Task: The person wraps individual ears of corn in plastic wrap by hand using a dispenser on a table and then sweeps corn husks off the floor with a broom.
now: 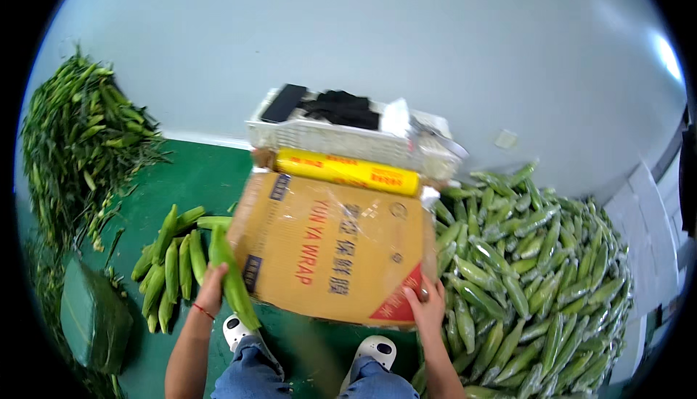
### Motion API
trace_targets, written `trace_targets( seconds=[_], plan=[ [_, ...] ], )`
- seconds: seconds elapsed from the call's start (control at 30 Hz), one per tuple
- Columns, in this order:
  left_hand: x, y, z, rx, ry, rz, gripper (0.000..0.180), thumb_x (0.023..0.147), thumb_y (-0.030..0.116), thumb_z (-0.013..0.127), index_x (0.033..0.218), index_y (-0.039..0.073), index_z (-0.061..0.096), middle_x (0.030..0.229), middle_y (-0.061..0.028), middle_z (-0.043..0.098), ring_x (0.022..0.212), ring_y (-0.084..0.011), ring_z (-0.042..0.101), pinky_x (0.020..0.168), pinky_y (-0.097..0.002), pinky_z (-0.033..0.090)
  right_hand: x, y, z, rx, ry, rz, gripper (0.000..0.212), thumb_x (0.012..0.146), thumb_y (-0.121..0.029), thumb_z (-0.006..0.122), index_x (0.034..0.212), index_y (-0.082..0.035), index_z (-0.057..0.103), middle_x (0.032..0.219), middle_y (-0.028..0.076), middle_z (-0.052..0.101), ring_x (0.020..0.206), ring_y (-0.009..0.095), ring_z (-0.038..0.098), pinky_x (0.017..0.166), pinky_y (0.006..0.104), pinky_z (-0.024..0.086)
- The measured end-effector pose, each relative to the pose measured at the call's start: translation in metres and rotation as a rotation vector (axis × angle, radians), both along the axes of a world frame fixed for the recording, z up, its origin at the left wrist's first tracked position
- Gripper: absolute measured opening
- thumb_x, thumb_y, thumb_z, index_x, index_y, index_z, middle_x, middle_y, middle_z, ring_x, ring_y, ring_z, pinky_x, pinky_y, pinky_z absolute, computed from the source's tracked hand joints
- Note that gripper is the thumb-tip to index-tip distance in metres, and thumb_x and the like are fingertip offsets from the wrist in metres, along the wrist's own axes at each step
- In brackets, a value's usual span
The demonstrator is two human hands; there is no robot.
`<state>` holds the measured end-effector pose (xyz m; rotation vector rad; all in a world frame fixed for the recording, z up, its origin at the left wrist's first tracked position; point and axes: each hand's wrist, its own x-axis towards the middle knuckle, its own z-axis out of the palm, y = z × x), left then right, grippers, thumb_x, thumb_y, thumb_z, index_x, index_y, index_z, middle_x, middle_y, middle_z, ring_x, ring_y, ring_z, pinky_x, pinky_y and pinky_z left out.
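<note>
My left hand (210, 288) is closed round an ear of corn in its green husk (236, 290), held upright at a slant by the left edge of a cardboard box (298, 246). My right hand (428, 304) is at the box's lower right corner, its fingers curled. A small greyish thing shows at those fingers, too small to name. Across the far side of the box lies a yellow roll of wrap (348, 172). Left of my left hand is a pile of unwrapped husked ears (170, 268) on the green floor.
A big heap of film-wrapped corn ears (530, 290) spreads on the right. Behind the box stands a white plastic basket (319, 137) with dark cloth in it. Loose husks (83, 145) pile up at the far left, above a green block-shaped bundle (94, 315). My shoes (381, 349) are below the box.
</note>
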<state>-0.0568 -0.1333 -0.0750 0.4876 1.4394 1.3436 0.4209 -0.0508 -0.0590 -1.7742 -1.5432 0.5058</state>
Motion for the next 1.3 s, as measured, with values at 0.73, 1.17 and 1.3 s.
trace_targets(
  seconds=[0.73,1.17,1.3],
  plan=[
    [-0.074,-0.193,-0.027,-0.065,-0.374,-0.179,0.077,0.085,0.068,0.047,0.132,0.007,0.049,0.102,-0.0102,0.062,0.091,-0.0212,0.059,0.074,-0.0340,0.051,0.073,-0.225,-0.073,-0.669,0.304,0.174,0.033,0.097,-0.024,0.052,0.118,0.000,0.060,0.115,0.014,0.065,0.105,0.026,0.063,0.091,0.0361,0.047],
    [-0.003,-0.149,-0.131,-0.771,-0.288,-0.014,0.073,0.086,0.065,0.048,0.131,0.008,0.048,0.103,-0.0106,0.061,0.092,-0.0229,0.059,0.076,-0.0366,0.050,0.014,-0.284,-0.112,-1.130,0.528,-0.547,0.031,0.098,-0.024,0.050,0.116,-0.002,0.061,0.113,0.013,0.064,0.105,0.025,0.060,0.092,0.0363,0.046],
    [-0.010,-0.122,-0.132,-0.815,-0.256,-0.002,0.072,0.086,0.064,0.049,0.130,0.008,0.048,0.103,-0.0107,0.061,0.093,-0.0235,0.059,0.077,-0.0374,0.050,-0.001,-0.248,-0.097,-1.115,0.526,-0.531,0.030,0.098,-0.024,0.050,0.115,-0.002,0.061,0.112,0.013,0.064,0.104,0.024,0.060,0.091,0.0359,0.046]
  ],
)
